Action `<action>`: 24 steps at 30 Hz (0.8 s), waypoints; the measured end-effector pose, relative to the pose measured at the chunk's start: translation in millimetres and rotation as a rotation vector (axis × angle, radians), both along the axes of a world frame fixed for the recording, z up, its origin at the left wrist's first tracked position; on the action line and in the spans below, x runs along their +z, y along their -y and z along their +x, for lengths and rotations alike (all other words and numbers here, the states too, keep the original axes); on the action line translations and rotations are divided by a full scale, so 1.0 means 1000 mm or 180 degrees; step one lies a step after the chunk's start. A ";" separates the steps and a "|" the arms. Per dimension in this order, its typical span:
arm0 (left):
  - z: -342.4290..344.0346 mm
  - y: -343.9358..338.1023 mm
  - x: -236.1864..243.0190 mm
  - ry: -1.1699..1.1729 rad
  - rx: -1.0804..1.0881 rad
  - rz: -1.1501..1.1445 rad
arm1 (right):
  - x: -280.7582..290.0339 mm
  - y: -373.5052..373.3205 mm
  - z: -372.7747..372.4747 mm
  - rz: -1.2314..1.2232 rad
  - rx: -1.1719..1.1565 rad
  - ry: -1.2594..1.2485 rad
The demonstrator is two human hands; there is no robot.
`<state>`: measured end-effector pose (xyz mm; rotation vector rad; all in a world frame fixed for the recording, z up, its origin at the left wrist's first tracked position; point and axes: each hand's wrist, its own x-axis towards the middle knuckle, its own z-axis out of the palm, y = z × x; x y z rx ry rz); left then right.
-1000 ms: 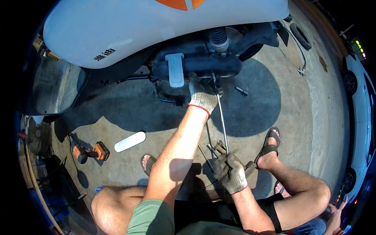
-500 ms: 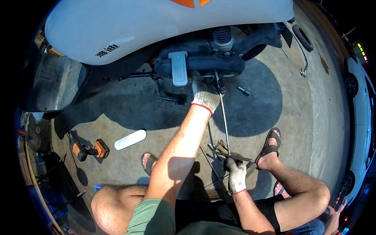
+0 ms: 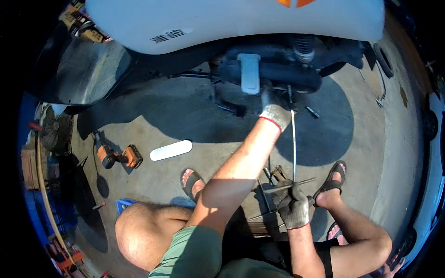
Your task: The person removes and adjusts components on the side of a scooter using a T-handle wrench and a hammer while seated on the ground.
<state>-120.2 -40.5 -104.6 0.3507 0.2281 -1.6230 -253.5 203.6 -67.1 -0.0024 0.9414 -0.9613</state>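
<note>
My left hand [image 3: 276,110], in a white knit glove with a red cuff, reaches under the scooter [image 3: 232,25]. Its fingers, partly in shadow, close around the upper end of a long T-handle wrench [image 3: 294,143]. That end meets the dark elongated housing [image 3: 278,76], just right of a grey footrest [image 3: 250,74]. Nearer to me, my gloved right hand [image 3: 295,211] is closed on the wrench's crossbar, whose ends stick out on both sides. Several other metal tools [image 3: 265,197] lie beneath that hand, partly covered by it.
A small metal cylinder [image 3: 313,112] lies right of the wrench. On the floor at left are an orange-black cordless power tool [image 3: 116,155] and a white oblong cover [image 3: 171,150]. A kickstand [image 3: 225,105] hangs below the scooter. A fan [image 3: 55,129] stands far left, a tire [image 3: 383,60] far right.
The view has shifted, so the scooter and floor objects appear farther right. My right hand has turned the crossbar; its right end now tilts upward instead of downward. My left hand stays at the wrench's upper end.
</note>
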 end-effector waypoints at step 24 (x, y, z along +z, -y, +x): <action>0.001 -0.001 0.001 -0.0053 -0.0118 -0.0009 | -0.021 -0.002 -0.005 -0.0294 -0.0174 -0.1026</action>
